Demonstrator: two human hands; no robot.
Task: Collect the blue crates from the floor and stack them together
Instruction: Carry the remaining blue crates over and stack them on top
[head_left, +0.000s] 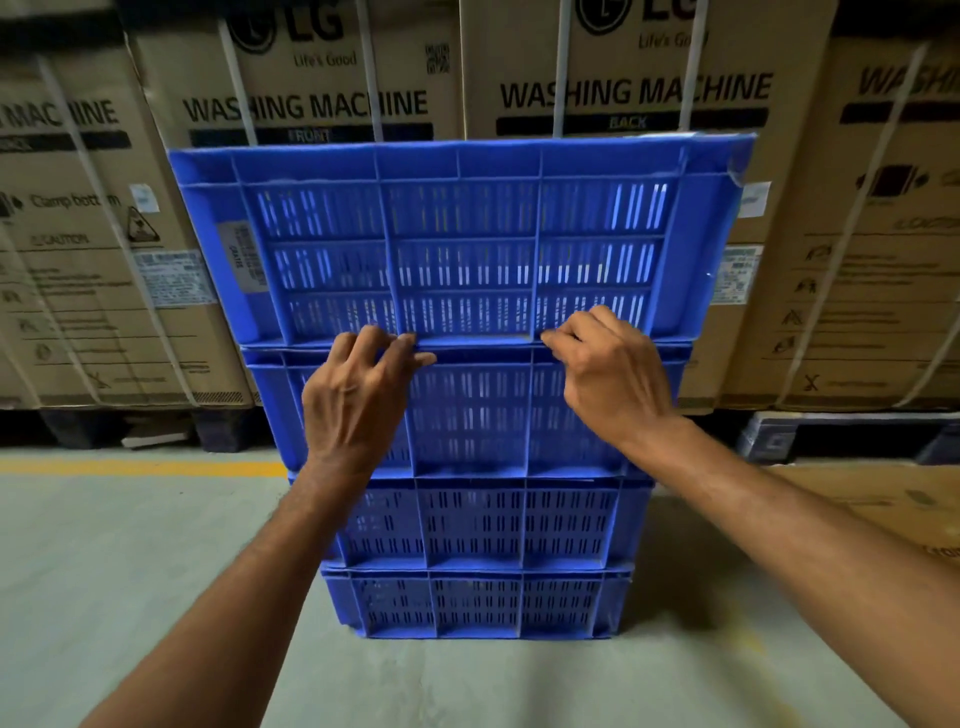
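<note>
Printed in black on the brown cardboard cartons (322, 104) behind: "LG", "Life's Good", "WASHING MACHINE", with "FRONT" on one dark band and "BACK" on the next; "Clamp bottom" and "CAUTION" on the carton at far left; white straps across each. Grey sticker (240, 257) on the left end of the top crate (462, 239), text too blurred to read beyond a small "CRATES". Four blue crates of moulded plastic, slotted walls and raised ribs, stacked upright on the smooth grey floor (104, 571), close in front of the cartons; second crate (467, 410), third crate (478, 525), bottom crate (478, 605). Left hand (358, 395) and right hand (610, 374) both at the seam between top and second crate, fingertips hooked on the lower rim of the top one, fingers curled, thumbs loose. Yellow painted line (140, 467) along the floor's far left edge. Flat cardboard sheet (883, 499) at the right.
</note>
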